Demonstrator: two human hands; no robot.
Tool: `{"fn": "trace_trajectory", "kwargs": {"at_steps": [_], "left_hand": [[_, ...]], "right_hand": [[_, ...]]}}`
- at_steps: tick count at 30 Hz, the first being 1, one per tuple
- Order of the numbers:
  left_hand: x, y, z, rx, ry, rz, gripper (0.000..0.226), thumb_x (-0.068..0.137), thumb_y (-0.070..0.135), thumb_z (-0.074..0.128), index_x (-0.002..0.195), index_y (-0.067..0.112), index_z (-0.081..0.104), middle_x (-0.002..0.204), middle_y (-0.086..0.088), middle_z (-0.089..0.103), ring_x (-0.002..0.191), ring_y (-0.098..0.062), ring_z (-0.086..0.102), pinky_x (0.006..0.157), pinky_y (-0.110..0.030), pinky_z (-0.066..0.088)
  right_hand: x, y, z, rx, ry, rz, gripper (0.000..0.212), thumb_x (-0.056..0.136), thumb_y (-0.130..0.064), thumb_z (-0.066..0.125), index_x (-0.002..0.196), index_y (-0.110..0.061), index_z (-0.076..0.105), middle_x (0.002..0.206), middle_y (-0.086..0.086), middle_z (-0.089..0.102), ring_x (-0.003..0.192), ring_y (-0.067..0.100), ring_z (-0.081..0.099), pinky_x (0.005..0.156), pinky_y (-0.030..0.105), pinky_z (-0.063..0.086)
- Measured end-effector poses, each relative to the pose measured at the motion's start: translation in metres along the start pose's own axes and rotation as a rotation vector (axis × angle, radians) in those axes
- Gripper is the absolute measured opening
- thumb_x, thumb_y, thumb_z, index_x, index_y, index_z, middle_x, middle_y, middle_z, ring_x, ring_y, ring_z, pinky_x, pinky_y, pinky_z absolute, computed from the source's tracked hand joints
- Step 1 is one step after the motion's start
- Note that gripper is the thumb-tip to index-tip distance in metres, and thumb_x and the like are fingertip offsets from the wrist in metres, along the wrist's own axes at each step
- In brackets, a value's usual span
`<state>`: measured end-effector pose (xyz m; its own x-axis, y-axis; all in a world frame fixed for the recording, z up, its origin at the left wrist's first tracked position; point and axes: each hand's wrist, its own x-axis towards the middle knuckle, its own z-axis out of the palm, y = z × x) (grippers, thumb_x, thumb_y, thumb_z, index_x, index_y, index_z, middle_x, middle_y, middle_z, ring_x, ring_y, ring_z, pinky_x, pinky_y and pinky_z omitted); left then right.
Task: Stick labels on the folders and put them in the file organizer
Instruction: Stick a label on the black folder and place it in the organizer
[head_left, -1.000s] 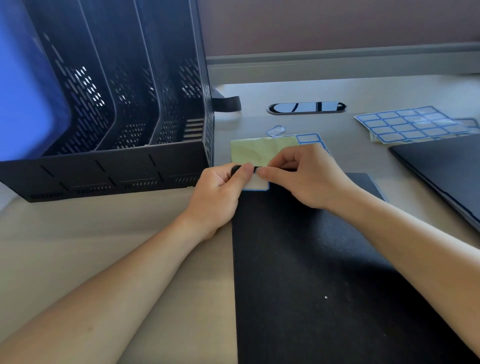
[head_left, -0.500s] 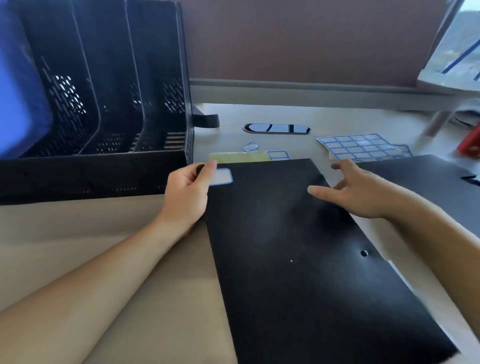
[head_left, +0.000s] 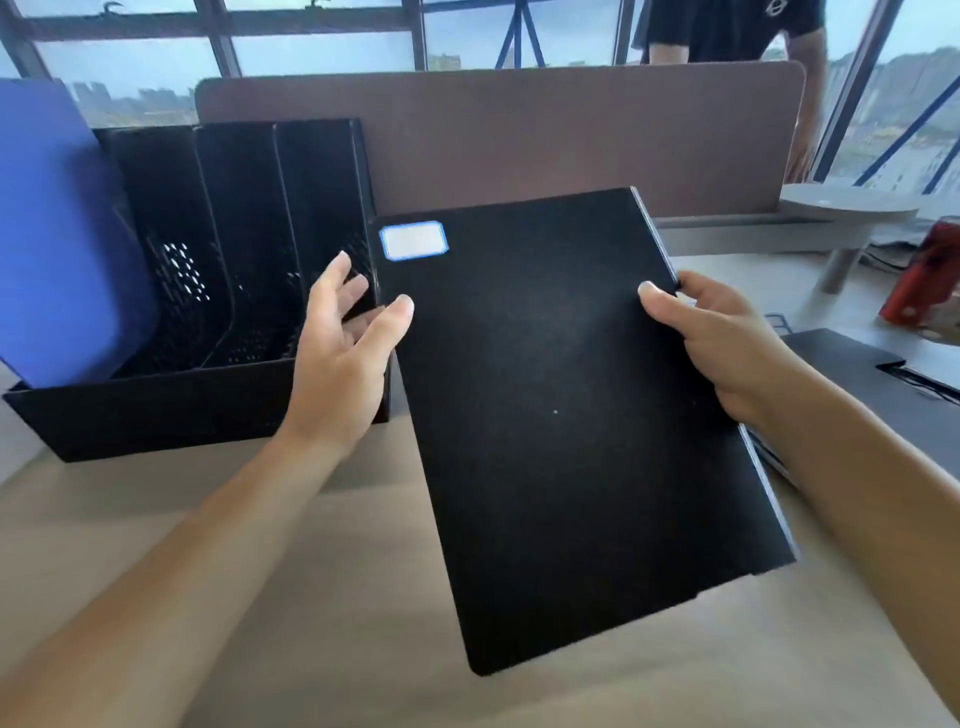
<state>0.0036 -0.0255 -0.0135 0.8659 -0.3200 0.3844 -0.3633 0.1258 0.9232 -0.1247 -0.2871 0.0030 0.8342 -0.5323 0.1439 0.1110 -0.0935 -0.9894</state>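
A black folder (head_left: 561, 415) is lifted off the desk and tilted up toward me, with a white blue-edged label (head_left: 413, 240) stuck on its top left corner. My right hand (head_left: 727, 343) grips its right edge, thumb on the front. At its left edge is my left hand (head_left: 343, 343), thumb on the cover and fingers spread behind. The black file organizer (head_left: 208, 405) stands just left of the folder, with a blue folder (head_left: 57, 249) in its leftmost slot.
Another dark folder (head_left: 862, 379) lies on the desk at right, beside a red can (head_left: 924, 280). A brown desk divider (head_left: 519, 135) runs behind, with a person in a black shirt standing beyond it. A grey stand (head_left: 847, 223) sits at far right.
The labelled black folder went from lying flat on the desk to being raised and tilted up. My right hand took hold of its right edge. The view tilted upward.
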Motion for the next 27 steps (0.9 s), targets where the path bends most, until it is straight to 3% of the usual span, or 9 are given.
{"fn": "trace_trajectory", "kwargs": {"at_steps": [3,5,8,11,14,18,21,25,27], "left_hand": [[-0.006,0.017,-0.006,-0.221,-0.225,-0.195,0.037,0.101,0.014,0.046,0.137,0.014,0.052,0.128,-0.009,0.066,0.116,-0.029,0.063,0.099,-0.049,0.05],[-0.009,0.023,-0.011,-0.287,-0.217,-0.227,0.033,0.102,0.005,0.041,0.13,0.01,0.058,0.125,-0.014,0.067,0.113,-0.03,0.065,0.096,-0.045,0.053],[-0.005,0.043,-0.027,-0.379,-0.092,-0.158,0.031,0.102,0.003,0.041,0.123,0.011,0.062,0.12,-0.012,0.07,0.109,-0.026,0.068,0.088,-0.038,0.058],[0.005,0.07,-0.048,-0.388,0.088,-0.049,0.03,0.102,0.002,0.042,0.117,0.014,0.065,0.114,-0.007,0.073,0.104,-0.021,0.071,0.081,-0.034,0.06],[0.015,0.1,-0.072,-0.398,0.269,0.089,0.027,0.102,0.004,0.046,0.115,0.016,0.067,0.11,0.0,0.075,0.101,-0.016,0.071,0.075,-0.028,0.059],[0.026,0.131,-0.103,-0.288,0.393,0.33,0.023,0.099,0.007,0.051,0.113,0.018,0.066,0.114,0.001,0.073,0.109,-0.018,0.067,0.094,-0.038,0.053],[0.028,0.144,-0.123,-0.098,0.411,0.494,0.028,0.096,0.015,0.052,0.113,0.03,0.068,0.118,0.008,0.071,0.118,-0.016,0.061,0.11,-0.041,0.041],[0.026,0.148,-0.15,0.075,0.487,0.596,0.031,0.099,0.01,0.051,0.114,0.033,0.066,0.111,0.019,0.072,0.11,-0.003,0.062,0.1,-0.024,0.043],[0.028,0.141,-0.163,0.115,0.513,0.605,0.028,0.1,0.01,0.052,0.116,0.027,0.067,0.111,0.017,0.072,0.109,-0.003,0.063,0.098,-0.024,0.045]], "right_hand": [[0.014,-0.018,0.02,0.019,0.051,-0.101,0.012,0.097,-0.025,0.062,0.106,-0.018,0.066,0.088,0.001,0.077,0.074,0.018,0.074,0.062,0.035,0.06],[0.027,-0.027,0.033,-0.061,0.054,-0.167,0.014,0.096,-0.027,0.064,0.106,-0.018,0.067,0.089,-0.003,0.077,0.079,0.016,0.075,0.07,0.035,0.06],[0.043,-0.049,0.058,-0.276,0.034,-0.227,0.029,0.089,-0.04,0.068,0.112,-0.024,0.066,0.093,-0.006,0.076,0.088,0.013,0.073,0.085,0.037,0.057],[0.04,-0.078,0.099,-0.631,0.057,-0.337,0.065,0.088,-0.051,0.064,0.144,-0.029,0.04,0.129,0.004,0.059,0.122,0.027,0.054,0.106,0.045,0.043],[0.021,-0.102,0.154,-0.803,0.036,-0.517,0.071,0.091,-0.057,0.055,0.152,-0.035,0.026,0.148,0.007,0.038,0.135,0.034,0.036,0.108,0.047,0.034],[0.012,-0.127,0.229,-0.663,-0.277,-0.499,0.079,0.089,-0.064,0.055,0.155,-0.042,0.018,0.148,0.005,0.041,0.138,0.027,0.038,0.101,0.035,0.038],[0.015,-0.146,0.274,-0.458,-0.384,-0.473,0.08,0.089,-0.06,0.059,0.155,-0.043,0.017,0.136,-0.001,0.055,0.12,0.016,0.055,0.085,0.022,0.043],[0.021,-0.153,0.325,-0.123,-0.537,-0.386,0.087,0.073,-0.068,0.067,0.149,-0.053,0.026,0.14,-0.013,0.052,0.126,0.013,0.054,0.104,0.041,0.049],[0.023,-0.155,0.347,-0.016,-0.6,-0.325,0.081,0.081,-0.06,0.067,0.15,-0.049,0.027,0.137,-0.013,0.05,0.125,0.014,0.054,0.103,0.043,0.05]]}}
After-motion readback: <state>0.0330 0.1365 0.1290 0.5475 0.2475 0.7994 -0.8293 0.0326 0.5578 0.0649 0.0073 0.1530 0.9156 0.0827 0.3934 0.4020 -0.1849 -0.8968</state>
